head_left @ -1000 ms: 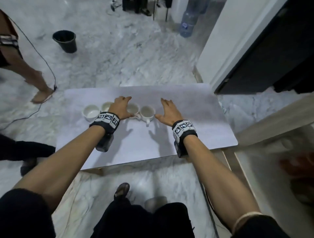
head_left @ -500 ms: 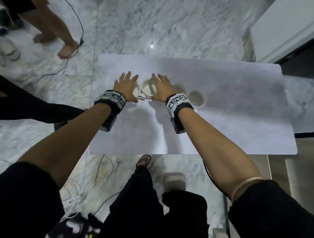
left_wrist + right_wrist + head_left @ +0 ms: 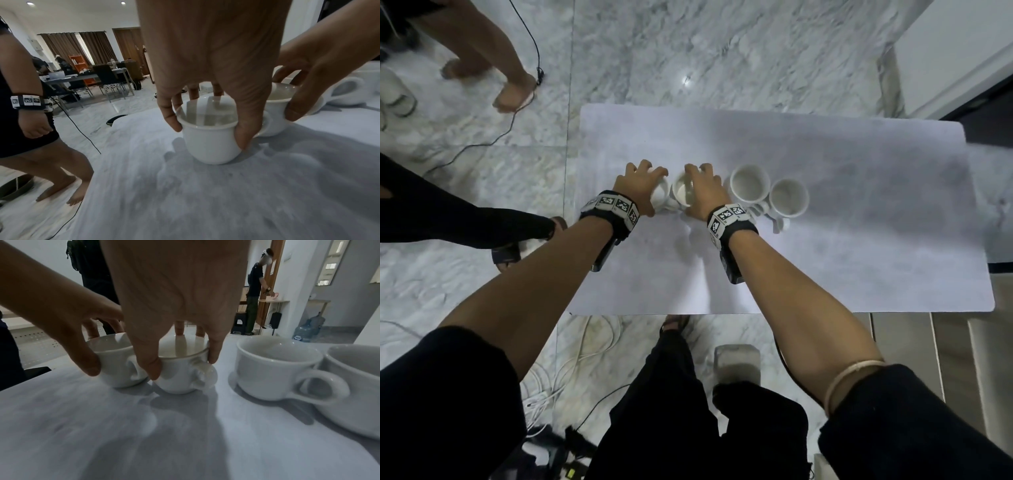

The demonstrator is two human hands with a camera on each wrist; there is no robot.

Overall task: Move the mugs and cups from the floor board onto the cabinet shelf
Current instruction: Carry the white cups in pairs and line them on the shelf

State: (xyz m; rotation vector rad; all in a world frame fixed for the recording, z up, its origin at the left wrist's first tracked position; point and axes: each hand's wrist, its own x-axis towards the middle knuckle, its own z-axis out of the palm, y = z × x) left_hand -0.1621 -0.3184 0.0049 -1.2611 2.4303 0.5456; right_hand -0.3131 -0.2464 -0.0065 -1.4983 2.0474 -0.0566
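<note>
- Half a second ago the hands were just arriving at the two left-most cups; now both have closed over them from above.
- The left hand (image 3: pixel 207 53) grips the left cup (image 3: pixel 209 138) by its rim — thumb on the near side, fingers curled over the far lip.
- The right hand (image 3: pixel 176 288) holds the second cup (image 3: pixel 180 369) the same way, thumb pressed on the wall beside the handle, fingers over the far rim.
- Both cups sit upright on the board (image 3: pixel 859 260), touching or all but touching each other; neither looks lifted yet.
- A second ago the hands were spread flat and open over the row, so the reach is done and the grasp looks made — the lift is the next step, by my judgement.
- Two larger mugs wait on the board: the near mug (image 3: pixel 750 183) just beside the right hand, and the far mug (image 3: pixel 789 198) touching it, handles toward the person.
- The cabinet shelf is not clearly in view; a dark opening shows at the upper right of the head view.
- In the way: the near mug's handle sits close by the right wrist, and the two held cups may knock together on lifting.
- A bystander's legs (image 3: pixel 493 58) and a cable (image 3: pixel 524 102) lie on the floor left of the board, with more cables near the person's feet.
</note>
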